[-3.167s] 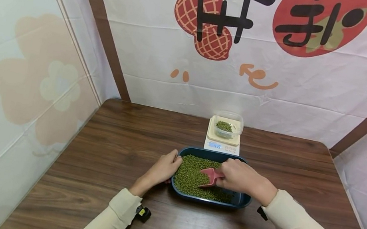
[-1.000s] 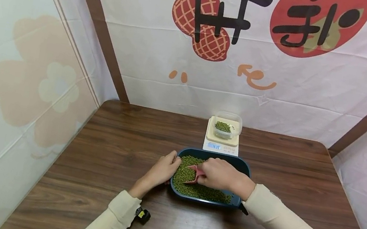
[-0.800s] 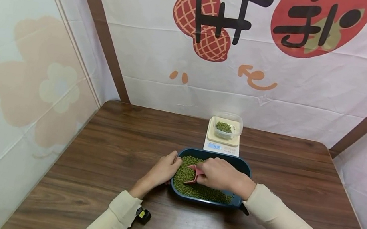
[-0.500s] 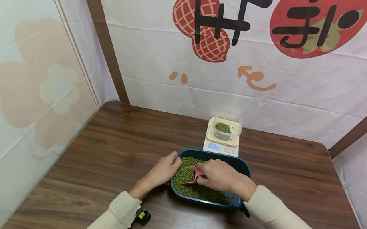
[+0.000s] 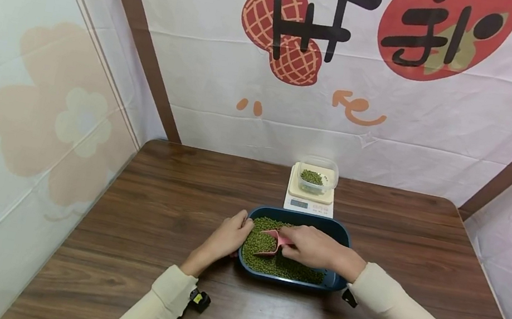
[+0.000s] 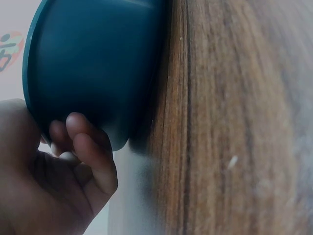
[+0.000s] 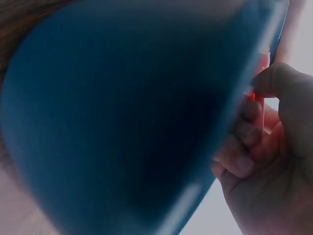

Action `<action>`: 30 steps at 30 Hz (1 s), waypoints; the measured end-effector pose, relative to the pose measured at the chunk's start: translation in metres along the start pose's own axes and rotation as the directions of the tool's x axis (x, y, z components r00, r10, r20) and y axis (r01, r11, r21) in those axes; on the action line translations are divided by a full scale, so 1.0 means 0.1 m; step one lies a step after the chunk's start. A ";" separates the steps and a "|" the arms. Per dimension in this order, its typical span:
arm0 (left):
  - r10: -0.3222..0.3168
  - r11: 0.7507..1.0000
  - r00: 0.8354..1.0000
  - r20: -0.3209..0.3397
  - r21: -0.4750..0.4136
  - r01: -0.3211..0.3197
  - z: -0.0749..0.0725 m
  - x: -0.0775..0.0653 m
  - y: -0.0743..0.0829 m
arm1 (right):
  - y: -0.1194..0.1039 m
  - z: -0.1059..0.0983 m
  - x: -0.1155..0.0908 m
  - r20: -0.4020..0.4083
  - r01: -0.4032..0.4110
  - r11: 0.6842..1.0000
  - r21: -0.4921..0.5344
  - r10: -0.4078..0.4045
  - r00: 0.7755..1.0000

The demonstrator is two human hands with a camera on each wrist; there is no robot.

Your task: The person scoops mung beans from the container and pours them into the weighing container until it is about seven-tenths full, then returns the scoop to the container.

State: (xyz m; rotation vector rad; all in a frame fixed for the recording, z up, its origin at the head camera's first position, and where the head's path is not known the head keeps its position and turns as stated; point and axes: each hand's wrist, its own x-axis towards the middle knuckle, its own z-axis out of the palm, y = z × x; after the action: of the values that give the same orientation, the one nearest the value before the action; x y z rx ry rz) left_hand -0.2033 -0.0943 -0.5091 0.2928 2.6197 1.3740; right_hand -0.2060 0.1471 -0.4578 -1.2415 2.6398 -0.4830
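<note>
A dark blue oblong tub point(image 5: 343, 231) holds a bed of small green beans point(image 5: 251, 263) that look like mung beans. My left hand point(image 5: 227, 234) grips the tub's left end; in the left wrist view its fingers point(image 6: 95, 156) curl against the outer wall. Inside the tub, my right hand point(image 5: 315, 246) holds a pink scoop point(image 5: 281, 240) by its handle, its mouth turned left and loaded with beans. The right wrist view is mostly filled by the tub's blurred outer wall point(image 7: 112, 107), with the curled fingers and part of the handle beyond the rim.
Just behind the tub stands a white kitchen scale point(image 5: 321, 209) with a dim display. On it sits a clear plastic container point(image 5: 331, 179) with a small heap of green beans. All stand on a brown wood-grain table point(image 5: 168, 196), with a printed cloth point(image 5: 208, 78) hanging behind.
The scoop went left through the beans, then came slightly back right and now shows a full load. The scale's lit display has dimmed. My left hand stayed in place.
</note>
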 end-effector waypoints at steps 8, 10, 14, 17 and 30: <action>0.010 1.000 1.000 0.006 -0.007 -0.010 0.00 0.00 0.01 | 0.11 0.01 -0.08 -0.018 0.012 0.995 0.102 -0.010 1.000; 0.010 1.000 1.000 0.004 -0.005 -0.010 0.00 0.00 0.01 | 0.13 0.00 -0.10 -0.026 0.012 0.994 0.111 -0.009 1.000; 0.017 1.000 1.000 0.004 0.000 -0.017 0.00 0.00 0.01 | 0.14 -0.02 -0.13 -0.055 0.032 0.993 0.110 -0.026 0.998; 0.021 1.000 1.000 0.005 0.000 -0.021 0.00 0.00 0.00 | 0.15 -0.03 -0.15 -0.082 0.049 0.993 0.104 -0.041 0.996; 0.010 1.000 1.000 0.001 -0.002 -0.010 0.00 0.00 0.00 | 0.15 -0.11 -0.25 -0.165 0.037 0.997 0.062 -0.026 0.986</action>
State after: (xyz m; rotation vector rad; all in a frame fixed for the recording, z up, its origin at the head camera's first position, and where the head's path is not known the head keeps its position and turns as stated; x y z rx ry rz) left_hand -0.2031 -0.0948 -0.5093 0.3075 2.6196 1.3786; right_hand -0.2040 0.1777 -0.4521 -1.2772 2.7168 -0.6994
